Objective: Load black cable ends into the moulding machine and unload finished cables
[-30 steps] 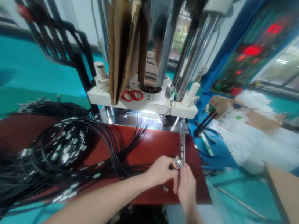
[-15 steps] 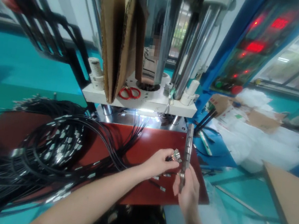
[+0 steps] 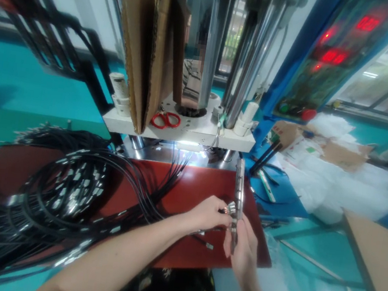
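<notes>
My right hand [image 3: 245,244] is closed round the lower end of a long, narrow metal bar [image 3: 239,188] with notches along its side, held upright over the table's right part. My left hand [image 3: 210,214] pinches a small bunch of cable connectors [image 3: 231,208], silvery at the ends with some copper colour near the fingers. These connector ends are right beside the bar's left side; whether they touch it I cannot tell. A loose cable end [image 3: 209,246] lies on the red-brown table below my hands. Black cables [image 3: 144,191] run across the table left of them.
A press with a white plate [image 3: 195,137] stands behind the table, with red-handled scissors [image 3: 165,120] and cardboard [image 3: 136,46] on it. Coiled cables [image 3: 76,182] cover the left side. At right are a blue control panel [image 3: 320,71], white bags [image 3: 347,186] and a cardboard box [image 3: 375,267].
My left hand has brought the connectors slightly lower and closer to the metal bar. The bar has shifted a little left and tilts slightly more to the left at its top.
</notes>
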`<state>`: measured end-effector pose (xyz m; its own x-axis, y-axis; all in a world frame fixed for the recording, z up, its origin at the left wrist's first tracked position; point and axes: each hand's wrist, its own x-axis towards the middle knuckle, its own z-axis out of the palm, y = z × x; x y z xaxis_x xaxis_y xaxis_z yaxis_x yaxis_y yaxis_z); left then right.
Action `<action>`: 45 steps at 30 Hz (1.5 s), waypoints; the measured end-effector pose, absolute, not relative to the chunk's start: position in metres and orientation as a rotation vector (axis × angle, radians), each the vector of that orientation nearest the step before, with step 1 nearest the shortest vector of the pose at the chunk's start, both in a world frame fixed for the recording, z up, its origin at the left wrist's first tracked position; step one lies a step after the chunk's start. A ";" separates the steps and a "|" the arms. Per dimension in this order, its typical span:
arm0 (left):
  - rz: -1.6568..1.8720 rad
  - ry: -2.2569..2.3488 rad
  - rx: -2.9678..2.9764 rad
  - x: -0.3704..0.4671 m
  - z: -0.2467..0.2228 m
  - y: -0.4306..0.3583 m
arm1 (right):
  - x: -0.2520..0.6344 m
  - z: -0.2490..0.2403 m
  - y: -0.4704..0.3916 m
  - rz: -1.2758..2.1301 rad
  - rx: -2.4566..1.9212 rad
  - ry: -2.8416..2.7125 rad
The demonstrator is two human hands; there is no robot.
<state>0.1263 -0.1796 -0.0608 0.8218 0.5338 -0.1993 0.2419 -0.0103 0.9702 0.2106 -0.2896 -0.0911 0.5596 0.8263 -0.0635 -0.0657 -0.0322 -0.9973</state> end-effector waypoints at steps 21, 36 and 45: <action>0.412 0.654 1.603 0.127 -0.071 -0.172 | 0.211 -0.095 -0.287 0.844 -1.436 -0.675; 0.537 0.729 1.478 0.124 -0.071 -0.169 | 0.210 -0.097 -0.286 0.845 -1.479 -0.607; 0.451 0.781 1.427 0.129 -0.062 -0.166 | 0.215 -0.097 -0.288 0.878 -1.481 -0.663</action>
<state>0.1289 -0.1664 -0.0617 0.6809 0.7024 -0.2074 0.1719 0.1220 0.9775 0.2150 -0.2878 -0.0968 0.5481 0.8247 -0.1396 -0.0913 -0.1069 -0.9901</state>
